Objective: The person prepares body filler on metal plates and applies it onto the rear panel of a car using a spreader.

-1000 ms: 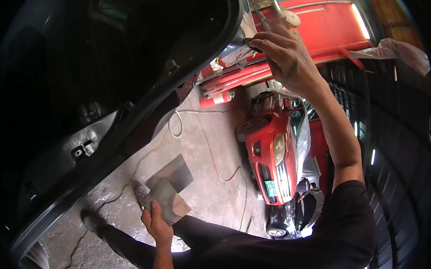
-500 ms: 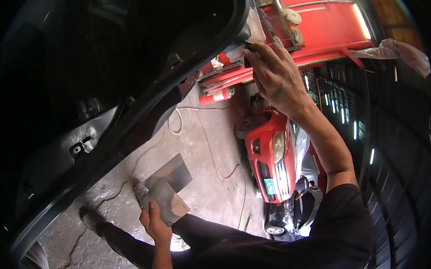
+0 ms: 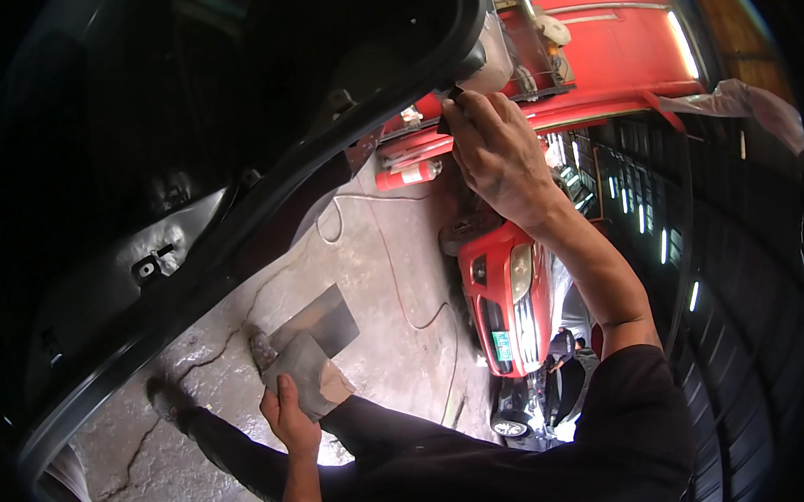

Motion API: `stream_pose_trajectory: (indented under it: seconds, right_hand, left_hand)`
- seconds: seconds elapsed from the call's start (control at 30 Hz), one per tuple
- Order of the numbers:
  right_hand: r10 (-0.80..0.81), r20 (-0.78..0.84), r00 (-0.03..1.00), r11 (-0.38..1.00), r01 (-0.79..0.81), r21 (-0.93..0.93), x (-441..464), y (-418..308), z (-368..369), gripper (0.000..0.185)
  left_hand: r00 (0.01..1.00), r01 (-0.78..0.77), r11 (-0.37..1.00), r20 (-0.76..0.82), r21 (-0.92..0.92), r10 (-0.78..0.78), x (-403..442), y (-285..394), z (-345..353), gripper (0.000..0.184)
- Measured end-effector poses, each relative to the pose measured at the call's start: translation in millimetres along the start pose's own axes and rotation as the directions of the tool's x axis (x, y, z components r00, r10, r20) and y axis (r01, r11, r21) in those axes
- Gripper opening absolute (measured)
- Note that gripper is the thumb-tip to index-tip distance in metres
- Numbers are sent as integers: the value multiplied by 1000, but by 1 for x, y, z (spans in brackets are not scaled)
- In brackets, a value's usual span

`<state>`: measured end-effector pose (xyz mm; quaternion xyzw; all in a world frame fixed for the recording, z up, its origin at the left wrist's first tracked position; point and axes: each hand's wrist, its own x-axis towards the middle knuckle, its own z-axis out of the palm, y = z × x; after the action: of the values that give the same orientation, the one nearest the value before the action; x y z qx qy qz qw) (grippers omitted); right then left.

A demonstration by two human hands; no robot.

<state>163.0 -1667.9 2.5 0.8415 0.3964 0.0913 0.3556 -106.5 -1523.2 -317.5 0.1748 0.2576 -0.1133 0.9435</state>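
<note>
In my left hand (image 3: 290,422), low in the view, is a flat grey board (image 3: 304,370) with a tan smear on one corner, the thumb lying on its face. A darker rectangular metal sheet (image 3: 328,318) sticks out beyond the board. My right hand (image 3: 501,150) is raised, with its fingers pinched on a small black flat piece (image 3: 448,117), which looks like a spreader. That piece is close beside the black edge of a vehicle body panel (image 3: 359,130); whether they touch I cannot tell. A beige patch (image 3: 494,55) shows just above my right fingers.
A red vehicle (image 3: 609,45) is at the upper right, with a red fire extinguisher (image 3: 407,174) near it. A red car (image 3: 510,309) stands farther back, beside a crouching person (image 3: 563,344). A hose (image 3: 394,279) trails across the cracked concrete floor (image 3: 366,253).
My right hand has moved slightly down and left along the panel edge with the black piece. The left hand and its board have hardly moved.
</note>
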Motion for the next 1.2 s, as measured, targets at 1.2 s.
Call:
stream_pose_trajectory:
  seconds: [1.2]
  right_hand:
    - [304, -303, 903, 465, 136, 875, -121, -50, -57, 48]
  left_hand:
    - [987, -98, 909, 76, -405, 141, 10, 46, 228, 40]
